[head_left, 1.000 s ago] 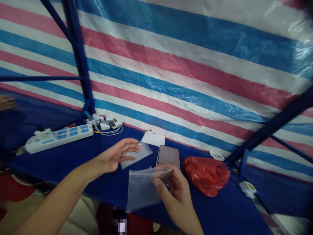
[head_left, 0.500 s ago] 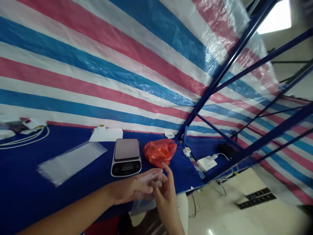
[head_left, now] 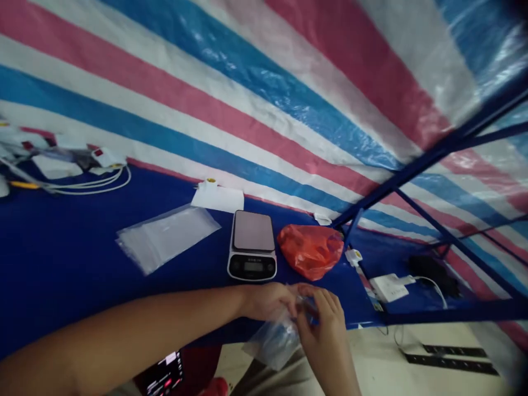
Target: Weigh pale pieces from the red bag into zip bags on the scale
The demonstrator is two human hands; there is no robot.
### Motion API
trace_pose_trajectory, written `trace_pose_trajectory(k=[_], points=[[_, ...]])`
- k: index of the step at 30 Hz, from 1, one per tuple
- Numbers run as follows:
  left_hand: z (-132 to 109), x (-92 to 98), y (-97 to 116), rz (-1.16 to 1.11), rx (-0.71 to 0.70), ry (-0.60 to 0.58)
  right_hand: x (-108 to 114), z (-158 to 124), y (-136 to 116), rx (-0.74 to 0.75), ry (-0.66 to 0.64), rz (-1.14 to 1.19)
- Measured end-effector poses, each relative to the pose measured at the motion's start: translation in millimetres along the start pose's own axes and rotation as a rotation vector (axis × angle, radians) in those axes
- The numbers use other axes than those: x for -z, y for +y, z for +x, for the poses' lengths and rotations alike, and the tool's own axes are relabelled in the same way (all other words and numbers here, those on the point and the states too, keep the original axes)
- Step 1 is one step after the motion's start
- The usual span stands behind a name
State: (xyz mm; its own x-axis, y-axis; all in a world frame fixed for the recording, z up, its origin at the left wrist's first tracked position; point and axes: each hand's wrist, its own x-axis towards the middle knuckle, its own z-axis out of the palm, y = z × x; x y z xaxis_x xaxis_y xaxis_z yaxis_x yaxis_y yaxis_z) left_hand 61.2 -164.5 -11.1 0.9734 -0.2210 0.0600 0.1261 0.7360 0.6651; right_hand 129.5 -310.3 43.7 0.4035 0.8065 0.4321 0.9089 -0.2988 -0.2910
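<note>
Over the near edge of a blue table, seen from the head view, the left hand and the right hand meet at the top of a clear plastic bag; the left fingers are clamped on its upper part, and the right thumb and fingers pinch it just beside them; the bag hangs below the hands, its contents too blurred to tell; beyond them sits a digital scale, a bunched red plastic bag just to its right; a stack of flat clear bags lies left of the scale, near a white sheet.
</note>
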Motion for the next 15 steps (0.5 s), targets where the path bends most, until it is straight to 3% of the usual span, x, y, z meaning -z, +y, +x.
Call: trace_pose_trajectory(k=[6, 15], points=[[-1.3, -2.8, 2.2, -0.013, 0.099, -0.018, -3.3, -4.9, -1.0, 0.020, -0.009, -0.026], [1.1, -7.5, 6.6, 0.005, 0.231, -0.041, 19.8, -14.9, 0.8, -0.008, -0.080, -0.058]])
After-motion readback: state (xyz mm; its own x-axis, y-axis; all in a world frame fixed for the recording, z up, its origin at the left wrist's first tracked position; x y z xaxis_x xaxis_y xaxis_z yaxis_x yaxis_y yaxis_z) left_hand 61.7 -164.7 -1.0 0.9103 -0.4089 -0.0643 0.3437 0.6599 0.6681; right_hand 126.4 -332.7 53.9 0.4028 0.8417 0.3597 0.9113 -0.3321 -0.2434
